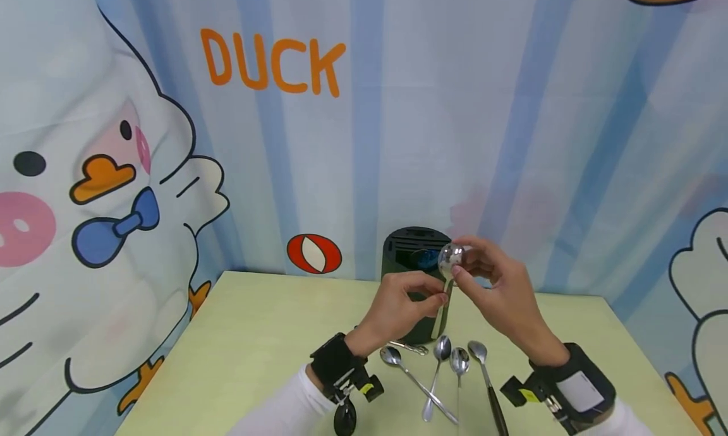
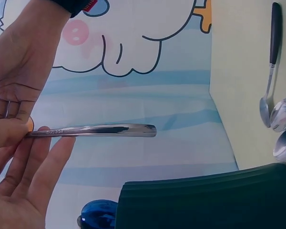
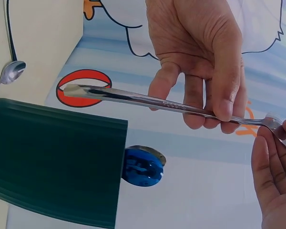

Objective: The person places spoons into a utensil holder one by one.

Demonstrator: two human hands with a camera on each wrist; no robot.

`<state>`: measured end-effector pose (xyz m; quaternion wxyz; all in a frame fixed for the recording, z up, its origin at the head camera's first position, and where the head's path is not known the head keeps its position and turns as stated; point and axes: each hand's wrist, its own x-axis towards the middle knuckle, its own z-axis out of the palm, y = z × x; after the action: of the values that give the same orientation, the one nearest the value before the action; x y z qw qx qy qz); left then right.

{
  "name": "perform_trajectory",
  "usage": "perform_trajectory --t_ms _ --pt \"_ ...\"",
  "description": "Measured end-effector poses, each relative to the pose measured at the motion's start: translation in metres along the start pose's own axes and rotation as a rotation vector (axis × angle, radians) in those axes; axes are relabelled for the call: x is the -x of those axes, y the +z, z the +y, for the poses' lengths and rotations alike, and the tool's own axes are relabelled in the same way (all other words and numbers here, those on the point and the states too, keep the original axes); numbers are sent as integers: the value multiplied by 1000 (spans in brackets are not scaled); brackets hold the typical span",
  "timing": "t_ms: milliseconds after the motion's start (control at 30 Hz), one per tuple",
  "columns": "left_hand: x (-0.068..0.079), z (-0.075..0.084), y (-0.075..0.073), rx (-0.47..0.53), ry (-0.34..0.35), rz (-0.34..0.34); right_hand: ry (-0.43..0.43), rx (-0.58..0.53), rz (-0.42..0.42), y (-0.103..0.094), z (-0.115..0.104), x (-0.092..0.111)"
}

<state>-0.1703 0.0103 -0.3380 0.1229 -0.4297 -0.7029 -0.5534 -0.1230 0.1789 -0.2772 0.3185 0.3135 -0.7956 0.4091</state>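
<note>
In front of a dark green holder (image 1: 418, 246), both hands hold one metal spoon (image 1: 451, 259) raised with its bowl up. My left hand (image 1: 400, 303) pinches the handle between thumb and fingers. My right hand (image 1: 503, 290) has its thumb and fingers at the bowl. The right wrist view shows the spoon's long polished handle (image 3: 138, 99) with small stamped lettering, and its bowl (image 3: 279, 131) by the right fingertips. A shiny blue rounded piece (image 3: 145, 168) sticks out of the holder's top, with a metal rim behind it.
Several spoons lie on the pale yellow table (image 1: 273, 347) nearer me, among them a black-handled spoon (image 1: 495, 404) and a crossed pair. A decorated handle end (image 1: 411, 347) shows by the holder's foot. A black rounded thing (image 1: 345, 417) is near the left wrist. A duck-print curtain (image 1: 432, 120) hangs behind.
</note>
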Motion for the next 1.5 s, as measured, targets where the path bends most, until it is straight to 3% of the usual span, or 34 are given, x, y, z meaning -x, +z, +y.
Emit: perform_trajectory --t_ms 167,267,433,600,667,767,833,1033,1233,1500 --pt "-13 15 -9 -23 25 1 -21 -2 6 -3 0 -13" --pt "-20 5 -8 -41 8 4 -6 3 15 -5 3 -20" --pt "-30 -18 -3 26 -58 15 24 8 24 -7 9 -26" --pt "-35 0 -7 89 -102 26 35 13 8 -10 10 -31" --pt "-37 0 -9 92 -103 24 47 19 1 -11 11 -33" --pt "-42 -15 -8 81 -94 15 49 25 -1 -11 16 -38" --pt "-47 -24 -8 56 -79 14 48 19 0 -11 27 -42" --pt "-60 -27 -10 -54 8 31 47 50 13 -13 54 -50" --pt "-73 -34 -8 -156 104 47 29 105 27 -18 60 -59" --pt "-85 -42 -6 -216 140 84 9 150 20 -18 62 -69"
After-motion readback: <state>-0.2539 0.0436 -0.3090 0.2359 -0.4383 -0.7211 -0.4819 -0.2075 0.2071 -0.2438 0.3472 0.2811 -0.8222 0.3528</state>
